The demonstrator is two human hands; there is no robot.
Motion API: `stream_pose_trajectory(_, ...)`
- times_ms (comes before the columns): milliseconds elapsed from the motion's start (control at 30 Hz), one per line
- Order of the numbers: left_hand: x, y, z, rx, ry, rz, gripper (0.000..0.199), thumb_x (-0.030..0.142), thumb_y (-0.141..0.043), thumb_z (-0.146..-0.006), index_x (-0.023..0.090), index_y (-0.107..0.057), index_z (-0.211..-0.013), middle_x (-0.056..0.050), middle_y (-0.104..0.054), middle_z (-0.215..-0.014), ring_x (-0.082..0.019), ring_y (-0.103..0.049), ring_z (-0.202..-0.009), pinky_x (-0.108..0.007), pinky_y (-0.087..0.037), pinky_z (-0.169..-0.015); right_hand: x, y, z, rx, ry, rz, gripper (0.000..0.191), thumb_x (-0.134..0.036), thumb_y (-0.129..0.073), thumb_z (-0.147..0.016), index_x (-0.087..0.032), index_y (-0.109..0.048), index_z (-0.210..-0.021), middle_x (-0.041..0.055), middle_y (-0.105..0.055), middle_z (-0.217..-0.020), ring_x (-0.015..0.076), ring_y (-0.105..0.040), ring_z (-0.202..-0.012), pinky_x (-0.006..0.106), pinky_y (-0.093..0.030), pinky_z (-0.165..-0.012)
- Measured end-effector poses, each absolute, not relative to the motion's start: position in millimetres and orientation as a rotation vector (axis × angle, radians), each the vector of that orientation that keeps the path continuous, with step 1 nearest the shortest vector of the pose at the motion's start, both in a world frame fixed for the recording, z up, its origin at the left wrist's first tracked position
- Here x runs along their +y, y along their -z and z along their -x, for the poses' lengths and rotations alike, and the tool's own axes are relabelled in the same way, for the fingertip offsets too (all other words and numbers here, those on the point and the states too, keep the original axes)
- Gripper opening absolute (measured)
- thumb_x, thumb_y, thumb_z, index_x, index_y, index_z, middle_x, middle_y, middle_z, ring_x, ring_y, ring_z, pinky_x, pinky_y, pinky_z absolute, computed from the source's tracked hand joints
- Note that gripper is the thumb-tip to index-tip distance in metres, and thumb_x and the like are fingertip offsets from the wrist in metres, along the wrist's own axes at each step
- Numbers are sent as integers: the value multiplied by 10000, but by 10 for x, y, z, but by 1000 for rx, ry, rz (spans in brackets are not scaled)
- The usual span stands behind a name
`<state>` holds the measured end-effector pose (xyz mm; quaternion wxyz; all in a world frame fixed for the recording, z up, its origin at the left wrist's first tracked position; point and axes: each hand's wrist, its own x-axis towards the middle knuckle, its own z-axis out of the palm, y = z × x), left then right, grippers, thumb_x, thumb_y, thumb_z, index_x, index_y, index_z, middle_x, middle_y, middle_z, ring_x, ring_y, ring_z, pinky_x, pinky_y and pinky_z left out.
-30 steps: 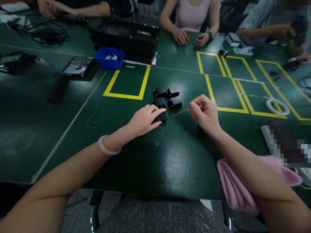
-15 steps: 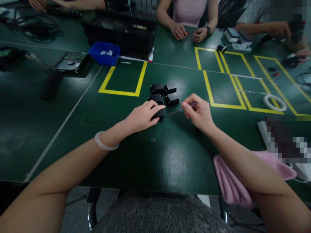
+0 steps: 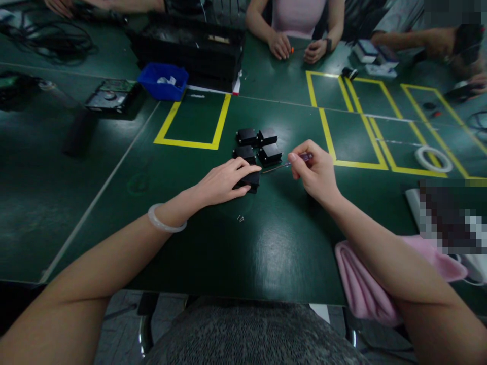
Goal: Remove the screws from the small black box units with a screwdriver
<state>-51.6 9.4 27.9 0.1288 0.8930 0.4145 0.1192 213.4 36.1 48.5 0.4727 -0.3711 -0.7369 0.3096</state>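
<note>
My left hand (image 3: 224,180) is closed over a small black block (image 3: 251,179), thumb on its near side and fingers across the top, pressing it to the green table. In my right hand (image 3: 315,170) is a screwdriver (image 3: 282,167) with a purplish handle, pinched between thumb and fingers. Its thin shaft points left, and the tip is close to the block's right side; whether it touches I cannot tell. Just beyond stand several similar black blocks (image 3: 270,154) in a cluster, with small shiny screws at their sides. A few loose screws (image 3: 240,219) lie nearer to me.
A blue bin (image 3: 163,91) and a large black box (image 3: 213,76) stand at the back left, near a hard drive (image 3: 112,96). Yellow tape outlines mark the table. To the right are a tape roll (image 3: 433,159) and a pink cloth (image 3: 365,284). Other people sit opposite.
My right hand has shifted slightly up and to the right with the screwdriver. Its tip has moved from the block's lower right to higher along that side. My left hand stays on the block.
</note>
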Motion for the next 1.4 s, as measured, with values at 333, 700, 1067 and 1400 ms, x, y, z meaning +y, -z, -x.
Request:
stream_pose_trajectory(333, 81, -304, 494, 1193, -344, -2606, 529, 296, -551, -982, 224, -468, -1499, -125, -564, -1303, -279, -581, -1149, -401, -528, -925, 334, -516, -2128, -1828, -736, 917, 381, -567, -634, -979, -245, -538, -800, -57, -499, -511, 107, -424, -426, 296, -291, -478)
stream_pose_trajectory(700, 100, -303, 507, 1176, -366, -2581, 526, 314, -577, -971, 214, -456, -1473, -125, -584, -1324, -288, -583, -1194, -402, -524, -932, 355, -530, -2144, -1887, -662, 985, 406, -575, -617, -983, -233, -520, -788, -42, -489, -562, 113, -425, -485, 297, -300, -515)
stream_pose_trajectory(1067, 103, -343, 527, 1110, -410, -2564, 456, 305, -561, -1006, 249, -498, -1454, -109, -602, -1342, -277, -577, -1221, -414, -499, -984, 475, -541, -2277, -1924, -865, 1042, 311, -460, -665, -978, -234, -546, -802, -64, -519, -469, 109, -452, -421, 280, -315, -481)
stream_pose_trajectory(1400, 67, -341, 480, 1159, -376, -2551, 472, 302, -540, -1018, 268, -480, -1484, -108, -583, -1347, -272, -570, -1195, -405, -506, -944, 512, -467, -2621, -1861, -1016, 1010, 368, -546, -722, -923, -198, -645, -832, -37, -603, -514, 105, -564, -452, 271, -428, -503)
